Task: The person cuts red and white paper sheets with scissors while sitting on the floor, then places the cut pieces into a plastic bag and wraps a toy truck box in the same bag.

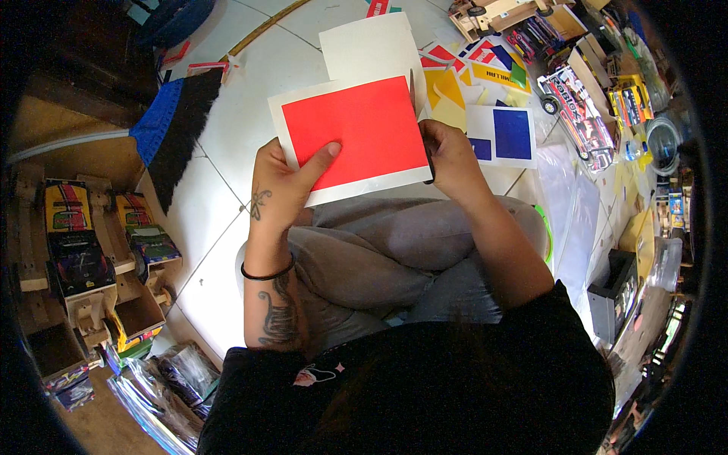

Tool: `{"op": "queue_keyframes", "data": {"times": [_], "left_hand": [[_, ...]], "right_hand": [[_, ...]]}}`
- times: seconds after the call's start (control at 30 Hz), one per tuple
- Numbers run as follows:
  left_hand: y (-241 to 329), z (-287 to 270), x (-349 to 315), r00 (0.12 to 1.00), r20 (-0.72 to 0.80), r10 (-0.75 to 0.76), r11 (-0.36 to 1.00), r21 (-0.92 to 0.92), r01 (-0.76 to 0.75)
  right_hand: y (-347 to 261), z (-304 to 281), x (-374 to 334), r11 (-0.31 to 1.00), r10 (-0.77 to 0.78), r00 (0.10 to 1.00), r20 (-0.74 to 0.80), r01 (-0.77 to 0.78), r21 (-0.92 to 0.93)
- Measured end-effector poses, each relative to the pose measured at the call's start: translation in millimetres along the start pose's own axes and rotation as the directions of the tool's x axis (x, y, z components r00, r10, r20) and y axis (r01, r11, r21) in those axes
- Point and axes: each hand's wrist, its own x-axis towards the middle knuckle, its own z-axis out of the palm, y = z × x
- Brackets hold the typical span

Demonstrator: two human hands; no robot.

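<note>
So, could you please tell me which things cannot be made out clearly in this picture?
- Left hand: head view, fingertips other than the thumb hidden behind the red sheet.
- Scissors: head view, mostly hidden by the right hand and the red sheet.
- White sheet beyond: head view, lower part covered by the red sheet.
- Wooden toy vehicle: head view, cut off by the upper edge.

Mostly paper, cloth + wood here tbh
Red-and-white sheet (pixel 356 136) = smooth paper; gray trousers (pixel 364 262) matt cloth; black mat (pixel 189 133) rough n shaggy; floor tiles (pixel 216 262) smooth n glossy; toy truck (pixel 78 262) bare wood w/ smooth printed panels; clear sheets (pixel 570 205) shiny plastic.
</note>
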Motion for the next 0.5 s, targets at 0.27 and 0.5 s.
{"op": "queue_keyframes", "data": {"times": [0.27, 0.5], "left_hand": [[6, 3, -4, 0.997, -0.018, 0.079, 0.995, -0.053, -0.08], [6, 2, -4, 0.994, -0.011, 0.107, 0.994, -0.01, -0.107]], "right_hand": [[-6, 4, -5, 0.99, 0.002, 0.997, -0.084, 0.01, 0.143], [-16, 4, -8, 1.0, -0.01, 0.991, -0.137, 0.011, 0.007]]}}
